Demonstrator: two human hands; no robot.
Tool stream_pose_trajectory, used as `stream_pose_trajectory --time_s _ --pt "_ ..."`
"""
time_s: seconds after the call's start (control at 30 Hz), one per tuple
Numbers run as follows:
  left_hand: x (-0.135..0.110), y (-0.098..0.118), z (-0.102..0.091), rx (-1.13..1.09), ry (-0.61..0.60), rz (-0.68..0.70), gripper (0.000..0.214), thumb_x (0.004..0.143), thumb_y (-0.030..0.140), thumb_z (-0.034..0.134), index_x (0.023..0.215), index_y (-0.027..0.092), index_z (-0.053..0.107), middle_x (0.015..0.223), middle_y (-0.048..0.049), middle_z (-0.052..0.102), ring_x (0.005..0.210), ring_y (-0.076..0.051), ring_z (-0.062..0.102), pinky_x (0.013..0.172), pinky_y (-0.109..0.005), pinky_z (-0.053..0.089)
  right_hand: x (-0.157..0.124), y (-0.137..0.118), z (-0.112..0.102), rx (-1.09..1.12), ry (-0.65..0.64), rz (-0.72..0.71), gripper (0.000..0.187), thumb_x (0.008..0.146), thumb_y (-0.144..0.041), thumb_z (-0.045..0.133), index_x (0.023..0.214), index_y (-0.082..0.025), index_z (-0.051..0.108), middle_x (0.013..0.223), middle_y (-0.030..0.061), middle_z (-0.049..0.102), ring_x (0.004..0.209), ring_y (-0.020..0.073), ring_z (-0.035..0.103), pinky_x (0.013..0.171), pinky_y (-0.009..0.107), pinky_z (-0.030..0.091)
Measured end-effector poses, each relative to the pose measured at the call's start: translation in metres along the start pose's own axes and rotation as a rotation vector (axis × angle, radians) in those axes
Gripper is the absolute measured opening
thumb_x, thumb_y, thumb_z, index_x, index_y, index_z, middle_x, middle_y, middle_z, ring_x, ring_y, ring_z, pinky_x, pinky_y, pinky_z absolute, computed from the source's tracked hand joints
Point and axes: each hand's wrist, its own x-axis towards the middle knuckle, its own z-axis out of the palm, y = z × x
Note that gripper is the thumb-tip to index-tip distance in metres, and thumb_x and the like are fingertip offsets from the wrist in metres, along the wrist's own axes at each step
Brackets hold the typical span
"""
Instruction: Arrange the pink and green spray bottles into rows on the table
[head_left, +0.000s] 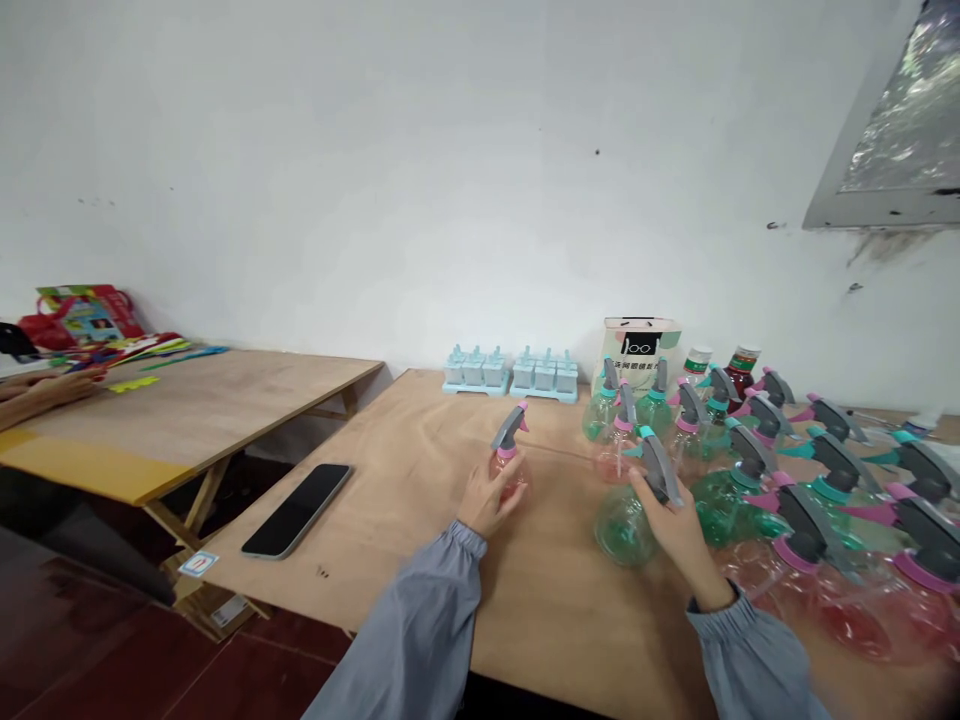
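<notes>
My left hand is closed around the body of a pink spray bottle, which stands upright on the wooden table with its grey and pink trigger head on top. Farther right, my right hand grips the grey and teal spray head of a green spray bottle, whose clear round body tilts down to the left near the tabletop. Just beyond that hand stands a crowd of pink and green spray bottles with grey trigger heads.
Two light-blue ice-pop moulds sit by the wall. Behind the bottles are a printed paper bag and two capped jars. A black phone lies on the left. At another table, a person's hands are near colourful pieces.
</notes>
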Motion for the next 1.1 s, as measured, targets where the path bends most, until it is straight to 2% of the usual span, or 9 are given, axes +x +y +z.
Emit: stream_pose_trajectory --time_s 0.1,0.2,0.33,0.4,0.5,0.63,0.73,0.9,1.1 --pt "-0.006 0.005 0.001 0.013 0.035 0.0 0.048 0.084 0.036 0.067 0.131 0.029 0.056 0.135 -0.0137 0.056 0.123 -0.03 0.058 0.1 -0.049 0.05 0.001 0.001 -0.005 -0.062 0.028 -0.039 0.048 0.081 -0.056 0.065 0.114 -0.022 0.07 0.105 0.0069 0.077 0.101 0.0259 0.07 0.094 0.04 0.052" --pt "-0.013 0.008 0.001 -0.05 0.152 -0.005 0.057 0.076 0.039 0.076 0.126 0.028 0.051 0.128 -0.0134 0.06 0.125 -0.033 0.057 0.106 -0.057 0.044 0.003 0.002 -0.004 -0.108 0.02 -0.054 0.055 0.082 -0.058 0.064 0.122 -0.021 0.066 0.107 0.0088 0.076 0.105 0.0287 0.069 0.094 0.042 0.052" --pt "-0.011 0.009 -0.005 -0.279 0.286 -0.091 0.085 0.068 0.046 0.081 0.137 0.024 0.035 0.141 -0.0191 0.049 0.137 -0.037 0.047 0.11 -0.062 0.038 0.0 0.005 -0.002 -0.152 0.061 -0.031 0.065 0.078 -0.062 0.066 0.127 -0.021 0.06 0.107 0.0094 0.074 0.101 0.0291 0.069 0.091 0.043 0.052" --pt "0.003 0.008 -0.011 -0.422 0.217 -0.192 0.09 0.07 0.048 0.079 0.142 0.022 0.031 0.147 -0.0205 0.044 0.14 -0.036 0.043 0.112 -0.06 0.038 -0.003 0.009 -0.003 -0.151 0.058 -0.012 0.064 0.076 -0.063 0.068 0.125 -0.022 0.059 0.11 0.0097 0.073 0.101 0.0284 0.069 0.09 0.042 0.052" --pt "0.036 0.008 -0.021 -0.664 -0.056 -0.262 0.088 0.072 0.049 0.078 0.145 0.024 0.036 0.147 -0.0173 0.048 0.139 -0.032 0.045 0.111 -0.05 0.041 -0.01 0.02 -0.004 -0.147 0.054 -0.019 0.056 0.077 -0.062 0.067 0.115 -0.023 0.06 0.11 0.0094 0.072 0.097 0.0263 0.067 0.087 0.04 0.052" --pt "0.069 0.014 -0.027 -0.895 -0.336 -0.316 0.068 0.072 0.05 0.076 0.131 0.023 0.057 0.122 -0.0133 0.067 0.115 -0.028 0.063 0.102 -0.044 0.048 -0.018 0.036 -0.006 -0.204 0.112 -0.003 0.061 0.071 -0.067 0.069 0.109 -0.021 0.059 0.101 0.0094 0.071 0.09 0.0269 0.066 0.083 0.042 0.051" --pt "0.073 0.022 -0.032 -1.034 -0.367 -0.47 0.061 0.07 0.051 0.075 0.122 0.019 0.064 0.099 -0.0109 0.072 0.094 -0.026 0.069 0.088 -0.04 0.052 -0.021 0.042 -0.007 -0.242 0.109 -0.003 0.068 0.065 -0.071 0.071 0.109 -0.021 0.057 0.098 0.0103 0.071 0.088 0.0287 0.066 0.082 0.044 0.051" --pt "0.07 0.046 -0.048 -1.407 -0.392 -0.533 0.059 0.064 0.043 0.072 0.117 0.018 0.065 0.103 -0.0117 0.072 0.08 -0.02 0.067 0.073 -0.032 0.05 -0.022 0.043 -0.009 -0.272 0.099 -0.006 0.067 0.067 -0.072 0.069 0.109 -0.022 0.056 0.1 0.0108 0.071 0.091 0.0302 0.066 0.083 0.045 0.051" --pt "0.078 0.07 -0.059 -1.471 -0.309 -0.675 0.031 0.057 0.029 0.069 0.086 0.019 0.063 0.079 -0.002 0.066 0.065 -0.012 0.058 0.072 -0.028 0.049 -0.022 0.042 -0.008 -0.253 0.098 -0.015 0.063 0.07 -0.071 0.067 0.108 -0.022 0.057 0.099 0.0101 0.071 0.09 0.0284 0.067 0.083 0.044 0.052"
